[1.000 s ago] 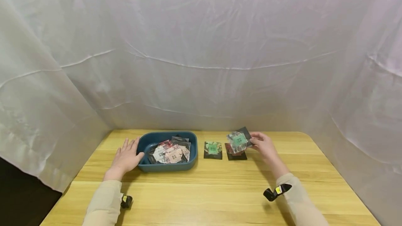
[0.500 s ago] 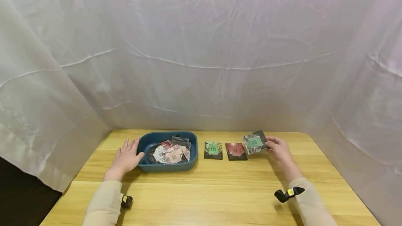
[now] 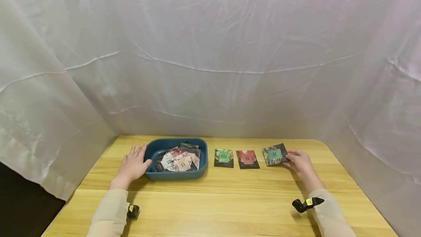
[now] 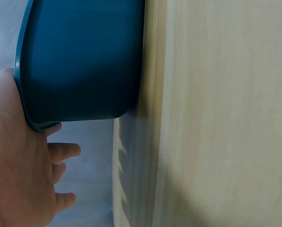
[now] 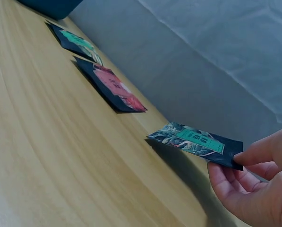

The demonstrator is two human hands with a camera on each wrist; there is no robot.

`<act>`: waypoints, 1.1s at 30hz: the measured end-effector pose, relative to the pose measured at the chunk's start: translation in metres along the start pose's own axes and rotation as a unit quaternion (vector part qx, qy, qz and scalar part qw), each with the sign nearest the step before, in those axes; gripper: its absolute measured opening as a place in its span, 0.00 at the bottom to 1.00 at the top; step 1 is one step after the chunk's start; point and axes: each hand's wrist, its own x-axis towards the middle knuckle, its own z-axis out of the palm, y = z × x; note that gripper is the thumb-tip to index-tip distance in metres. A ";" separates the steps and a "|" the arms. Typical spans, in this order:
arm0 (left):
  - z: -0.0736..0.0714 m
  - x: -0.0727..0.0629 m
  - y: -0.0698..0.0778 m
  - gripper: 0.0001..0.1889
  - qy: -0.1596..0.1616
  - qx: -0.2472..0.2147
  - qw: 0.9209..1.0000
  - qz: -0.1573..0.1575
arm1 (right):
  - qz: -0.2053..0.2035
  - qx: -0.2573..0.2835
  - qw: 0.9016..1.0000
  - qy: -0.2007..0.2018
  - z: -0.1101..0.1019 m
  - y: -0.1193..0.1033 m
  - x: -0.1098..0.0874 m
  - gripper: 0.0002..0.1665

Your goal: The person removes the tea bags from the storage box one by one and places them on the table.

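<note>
Between thumb and fingers, my right hand [image 3: 299, 162] pinches the dark end of a flat black sachet with a teal label [image 5: 197, 139]. In the right wrist view that sachet is tilted, its far edge close to the table and its held end raised over a shadow. To its left lie a red-labelled sachet [image 3: 248, 159] and a green-labelled sachet [image 3: 224, 157], both flat on the table. My left hand [image 3: 132, 165] rests with spread fingers against the left end of a blue plastic bin [image 3: 175, 176]. Its fingers extend past the bin's rim in the left wrist view.
Inside the bin lies a loose heap of sachets [image 3: 181, 162] with white, pink and dark faces. The light wooden table [image 3: 210, 207] ends at a pale curtain [image 3: 210, 94] behind, which also hangs along both sides.
My right hand has carried the teal-labelled sachet rightward and lower, from above the red-labelled sachet to a spot on its right. The left hand and the bin have stayed put.
</note>
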 end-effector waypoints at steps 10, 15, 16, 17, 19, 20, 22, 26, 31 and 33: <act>-0.001 -0.001 0.001 0.38 -0.001 -0.001 1.000 -0.001 | 0.009 -0.037 0.999 0.003 0.001 0.002 0.002 0.30; 0.000 0.000 0.000 0.38 -0.003 -0.006 1.000 -0.001 | -0.007 -0.165 0.986 0.005 0.001 0.002 0.001 0.30; 0.000 0.000 0.000 0.38 -0.003 -0.006 1.000 -0.001 | -0.010 -0.188 0.982 0.002 0.001 0.001 0.000 0.30; -0.001 0.000 -0.001 0.38 -0.004 -0.008 1.000 -0.003 | -0.012 -0.209 0.978 -0.003 0.001 0.000 0.000 0.30; -0.001 0.000 0.000 0.38 -0.003 -0.010 1.000 -0.002 | -0.014 -0.242 0.970 -0.012 0.002 -0.002 -0.002 0.31; -0.001 0.000 0.000 0.38 -0.003 -0.011 1.000 -0.002 | -0.013 -0.253 0.967 -0.015 0.002 -0.003 -0.004 0.31; -0.001 0.000 -0.001 0.38 -0.003 -0.010 1.000 -0.001 | -0.010 -0.267 0.963 -0.019 0.003 -0.005 -0.007 0.32; -0.001 0.001 -0.001 0.38 -0.005 -0.008 1.000 -0.002 | -0.005 -0.273 0.962 -0.023 0.006 -0.010 -0.012 0.33; 0.000 0.001 -0.001 0.38 -0.003 -0.006 1.000 -0.004 | -0.035 -0.328 0.944 -0.027 0.006 -0.017 -0.016 0.34; 0.000 0.001 -0.001 0.38 -0.001 -0.007 1.000 -0.003 | -0.044 -0.348 0.936 -0.029 0.006 -0.019 -0.016 0.35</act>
